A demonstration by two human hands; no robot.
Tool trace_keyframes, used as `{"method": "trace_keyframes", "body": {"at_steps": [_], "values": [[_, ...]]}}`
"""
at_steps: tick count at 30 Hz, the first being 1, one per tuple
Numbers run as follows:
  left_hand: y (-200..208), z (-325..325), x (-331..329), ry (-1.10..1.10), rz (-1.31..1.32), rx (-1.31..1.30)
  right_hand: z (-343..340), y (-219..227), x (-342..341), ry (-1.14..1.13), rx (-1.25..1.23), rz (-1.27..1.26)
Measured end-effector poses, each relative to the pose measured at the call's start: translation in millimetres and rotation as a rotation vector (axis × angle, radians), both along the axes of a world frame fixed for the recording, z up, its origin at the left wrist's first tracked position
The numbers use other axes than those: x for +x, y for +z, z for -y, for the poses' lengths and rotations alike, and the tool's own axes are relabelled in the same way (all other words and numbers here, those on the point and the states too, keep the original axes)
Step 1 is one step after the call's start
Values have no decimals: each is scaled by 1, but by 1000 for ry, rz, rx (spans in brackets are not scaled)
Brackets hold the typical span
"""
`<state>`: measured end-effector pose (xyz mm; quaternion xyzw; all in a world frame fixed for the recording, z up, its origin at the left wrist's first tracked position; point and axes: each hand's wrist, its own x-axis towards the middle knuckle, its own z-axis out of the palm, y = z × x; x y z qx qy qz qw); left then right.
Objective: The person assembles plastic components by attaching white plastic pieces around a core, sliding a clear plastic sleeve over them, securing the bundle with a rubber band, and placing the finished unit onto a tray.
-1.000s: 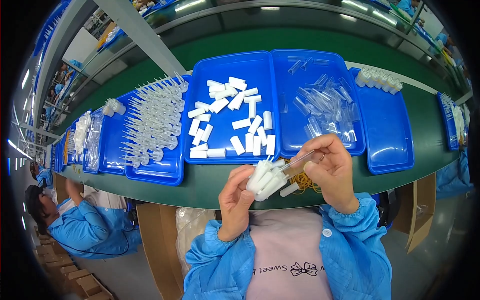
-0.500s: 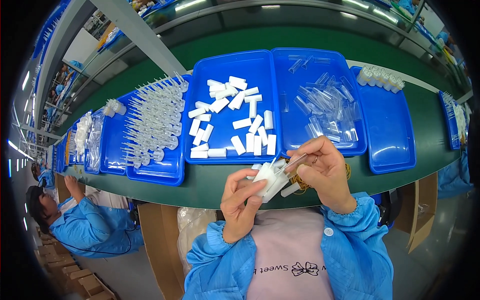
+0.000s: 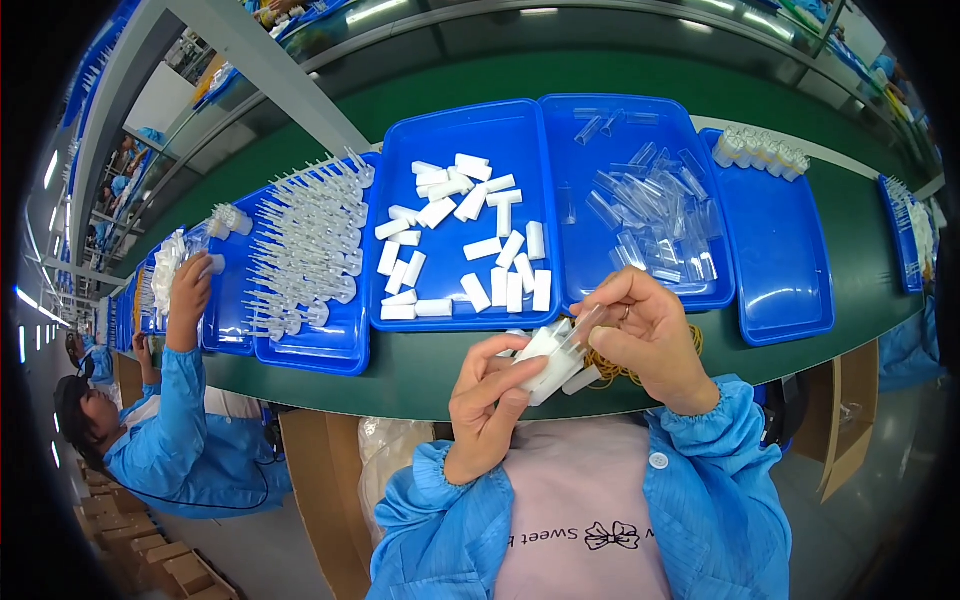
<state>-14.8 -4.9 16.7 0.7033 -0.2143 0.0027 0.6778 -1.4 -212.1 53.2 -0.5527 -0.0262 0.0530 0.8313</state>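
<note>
Close to the table's near edge, my left hand [image 3: 485,405] is closed around a small bundle of white plastic pieces [image 3: 545,372]. My right hand [image 3: 655,345] pinches a clear plastic tube [image 3: 590,322] between thumb and fingers. The tube's lower end meets the bundle; whether it sits over or beside a piece I cannot tell. Just under my hands lie yellow rubber bands [image 3: 612,373] and a loose white piece [image 3: 580,380]. Ahead are a blue tray [image 3: 450,135] of white rectangular pieces [image 3: 437,212] and a blue tray [image 3: 590,268] of clear tubes [image 3: 660,215].
Left of these, a blue tray [image 3: 320,350] holds rows of translucent pointed pieces [image 3: 310,240]. At right, another blue tray [image 3: 785,290] has small clear containers [image 3: 760,153] along its far end. A co-worker's hand [image 3: 190,285] reaches over trays at far left. Cardboard boxes [image 3: 320,490] stand below.
My right hand and the tube have moved slightly closer to the bundle in my left hand. At far left, the co-worker's arm has risen and stretched out over the trays.
</note>
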Motion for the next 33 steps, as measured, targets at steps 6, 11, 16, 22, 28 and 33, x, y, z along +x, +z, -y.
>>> {"method": "trace_keyframes", "body": {"at_steps": [6,11,16,22,28,33], "values": [[-7,1,2,31,-11,-55,-7,-3,-5,-36,16,21],[-4,3,3,115,86,-135,-7,-4,-6,-97,134,28],[-19,-6,8,67,-85,-330,5,-10,-2,-28,-49,80],[-19,-4,8,22,-343,-387,10,-19,-1,-109,-415,269],[-17,-3,3,7,-378,-414,4,-17,-6,-76,-457,304],[-21,-2,-1,30,-314,-431,-3,-18,-10,-90,-408,283]]}}
